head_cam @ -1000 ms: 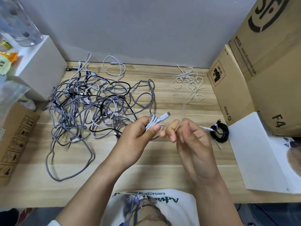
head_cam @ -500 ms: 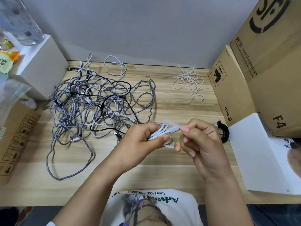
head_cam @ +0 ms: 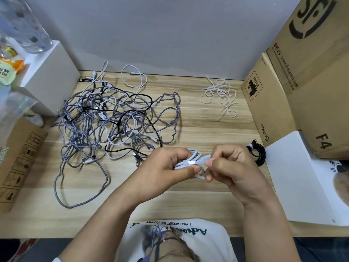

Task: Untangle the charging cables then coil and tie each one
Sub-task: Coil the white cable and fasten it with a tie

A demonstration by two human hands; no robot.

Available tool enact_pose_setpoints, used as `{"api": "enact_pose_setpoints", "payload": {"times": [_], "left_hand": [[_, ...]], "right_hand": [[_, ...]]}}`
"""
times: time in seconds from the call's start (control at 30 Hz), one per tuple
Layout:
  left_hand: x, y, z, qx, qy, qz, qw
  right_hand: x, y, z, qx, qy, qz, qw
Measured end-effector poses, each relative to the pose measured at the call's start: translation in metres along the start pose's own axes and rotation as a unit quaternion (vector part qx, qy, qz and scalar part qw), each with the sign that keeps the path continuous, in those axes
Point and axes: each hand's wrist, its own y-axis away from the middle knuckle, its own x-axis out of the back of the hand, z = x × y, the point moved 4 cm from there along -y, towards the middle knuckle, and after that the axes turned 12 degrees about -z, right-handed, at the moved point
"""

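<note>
My left hand (head_cam: 170, 165) grips a coiled white cable (head_cam: 194, 156) above the wooden table's front middle. A white zip tie (head_cam: 201, 173) loops around the coil, and my right hand (head_cam: 232, 167) pinches the tie's end right beside the coil. A big tangle of grey braided, black and white cables (head_cam: 113, 120) lies at the left. One coiled, tied black cable (head_cam: 257, 153) sits just right of my right hand. A pile of loose white zip ties (head_cam: 221, 93) lies at the back right.
Cardboard boxes (head_cam: 302, 72) stand along the right side, with a white box (head_cam: 306, 176) in front of them. A white block (head_cam: 47, 76) and a brown carton (head_cam: 17, 157) sit at the left. The grey wall runs behind the table (head_cam: 198, 125).
My right hand brought the zip tie under the white coil and closed in on it. The tie now wraps the coil, and both hands sit lower and closer together.
</note>
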Motion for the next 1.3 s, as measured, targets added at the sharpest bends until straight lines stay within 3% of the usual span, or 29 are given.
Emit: {"api": "enact_pose_setpoints", "payload": {"times": [0.43,0.6,0.73,0.87,0.97,1.13,1.23,1.3], "left_hand": [[-0.001,0.004,0.009,0.022,-0.158,0.001,0.987],[0.000,0.003,0.004,0.039,-0.167,0.004,0.985],[0.000,0.004,-0.003,0.056,-0.119,-0.005,0.991],[0.000,0.002,-0.013,0.066,-0.026,-0.029,0.997],[0.001,-0.001,-0.017,0.078,-0.007,-0.036,0.996],[-0.001,-0.004,-0.017,0.078,-0.017,-0.049,0.996],[0.000,-0.004,-0.020,0.075,-0.040,-0.055,0.995],[0.000,-0.004,-0.022,0.073,-0.080,-0.058,0.992]], "right_hand": [[-0.002,-0.004,0.000,-0.052,0.056,-0.068,0.995],[-0.004,-0.005,0.001,-0.063,0.120,-0.090,0.987],[-0.001,-0.008,0.013,-0.052,0.195,-0.045,0.978],[0.003,-0.013,0.017,-0.006,0.302,0.063,0.951],[-0.001,-0.015,0.012,0.079,0.396,0.106,0.909],[-0.015,-0.019,0.004,0.183,0.540,0.015,0.821],[-0.019,-0.023,0.005,0.186,0.556,-0.025,0.810],[-0.019,-0.026,0.009,0.153,0.538,-0.046,0.828]]}}
